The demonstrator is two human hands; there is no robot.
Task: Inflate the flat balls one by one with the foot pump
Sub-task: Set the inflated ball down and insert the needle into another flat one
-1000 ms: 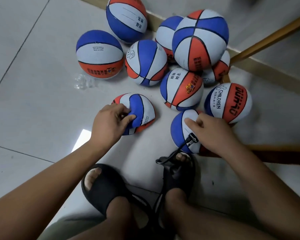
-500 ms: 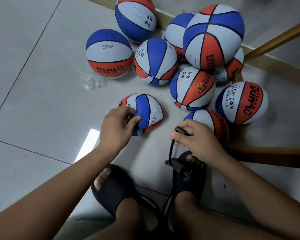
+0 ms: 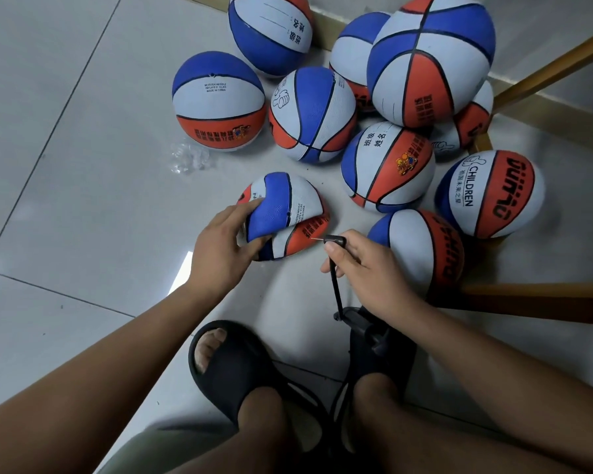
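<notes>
Left grip [image 3: 220, 248] clasped wide and low, right grip [image 3: 367, 268] pinched tight.

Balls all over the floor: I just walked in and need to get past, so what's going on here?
A person is pumping up balls. Their left hand grips a flat, folded ball, while the right hand pinches the pump nozzle, its needle aimed at that ball's orange panel; whether it is in, I cannot tell. The foot pump sits by the right foot. Round balls lie beyond.
</notes>
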